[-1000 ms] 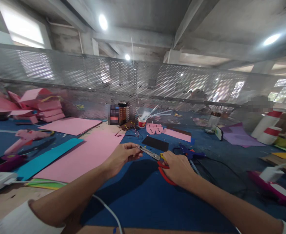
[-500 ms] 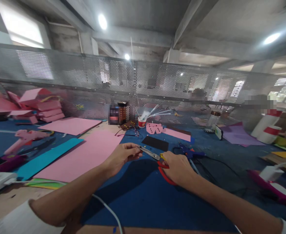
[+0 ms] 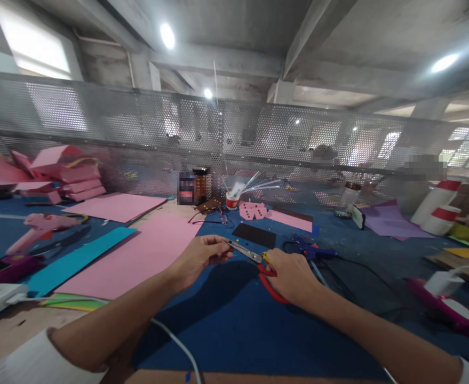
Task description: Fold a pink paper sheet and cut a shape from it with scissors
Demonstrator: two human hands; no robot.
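Observation:
My right hand point(image 3: 292, 272) is closed around the red and yellow handles of a pair of scissors point(image 3: 253, 256), whose blades point left. At the blade tips, my left hand point(image 3: 204, 256) pinches its thumb and fingers together; whatever lies between them is too small to make out. Both hands are above the blue table surface point(image 3: 234, 325). Just beyond the scissors lies a black paper rectangle point(image 3: 254, 234). Farther back are a pink dotted paper piece point(image 3: 252, 210) and a pink strip point(image 3: 290, 220).
Large pink sheets point(image 3: 138, 256) and a teal strip point(image 3: 82, 258) lie left, near a pink glue gun point(image 3: 42, 226). A blue glue gun point(image 3: 314, 250) with its cord sits right. Behind stand a paper cup point(image 3: 232, 200) and a perforated metal screen point(image 3: 250, 133). A white cable point(image 3: 178, 344) crosses the front.

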